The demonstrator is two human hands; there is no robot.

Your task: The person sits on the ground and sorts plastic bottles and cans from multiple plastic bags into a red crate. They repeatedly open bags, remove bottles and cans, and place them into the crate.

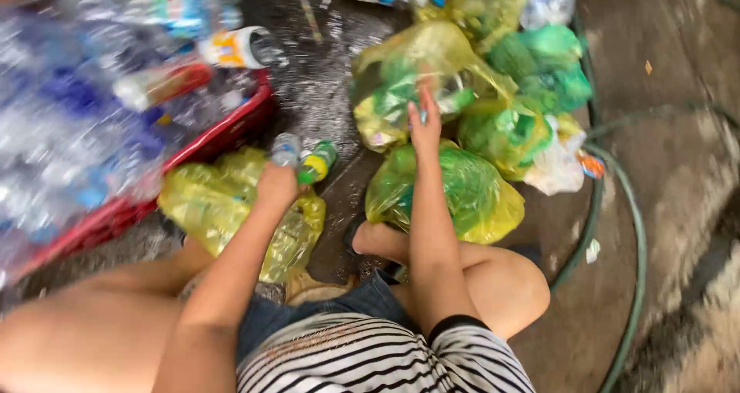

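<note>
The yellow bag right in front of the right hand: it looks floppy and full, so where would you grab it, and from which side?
Judging by shape, take the yellow bag at the loose, crumpled plastic along its top, coming from above on the near side where the right hand already reaches. Its bulging body offers no firm edge, and other bags crowd its right.

B&w striped tee – short sleeves, dk denim shorts, bare arms

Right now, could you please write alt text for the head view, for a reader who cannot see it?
A seated person's left hand grips two plastic bottles while the right hand reaches to a yellow bag among a pile of bottle-filled bags on wet ground. A red crate heaped with bottles stands at left, a green hose at right.
</note>
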